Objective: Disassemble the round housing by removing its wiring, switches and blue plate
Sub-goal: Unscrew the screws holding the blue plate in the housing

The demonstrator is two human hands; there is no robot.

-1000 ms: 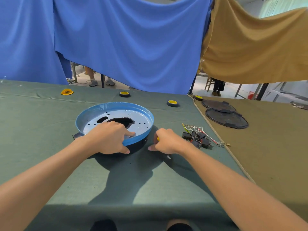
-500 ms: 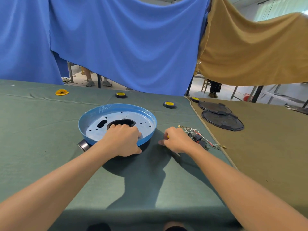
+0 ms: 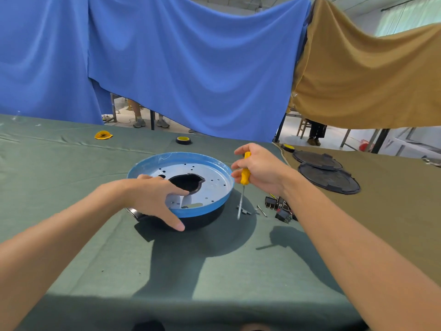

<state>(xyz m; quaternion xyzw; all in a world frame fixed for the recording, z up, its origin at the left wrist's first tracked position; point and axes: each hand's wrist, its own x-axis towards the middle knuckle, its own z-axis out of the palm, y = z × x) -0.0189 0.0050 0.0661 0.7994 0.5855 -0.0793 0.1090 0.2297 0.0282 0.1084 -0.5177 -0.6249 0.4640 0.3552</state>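
The round black housing (image 3: 202, 219) stands on the green cloth with the blue plate (image 3: 210, 177) seated in its top. My left hand (image 3: 152, 199) lies over the plate's near rim, fingers spread, thumb down on the housing's side. My right hand (image 3: 260, 170) grips a yellow-handled screwdriver (image 3: 244, 174) upright, just right of the plate; its tip hangs above the cloth. The removed switches and wiring (image 3: 279, 209) lie in a heap to the right, partly hidden by my right forearm.
A loose screw (image 3: 261, 210) and a small metal bit (image 3: 244, 211) lie beside the housing. Yellow tape rolls (image 3: 183, 140) and a yellow scrap (image 3: 103, 135) sit at the far edge. Two black round covers (image 3: 329, 179) rest on the brown cloth at right.
My right hand rose from the cloth with the yellow screwdriver and now holds it upright beside the plate. My left hand spread its fingers over the plate's near rim.
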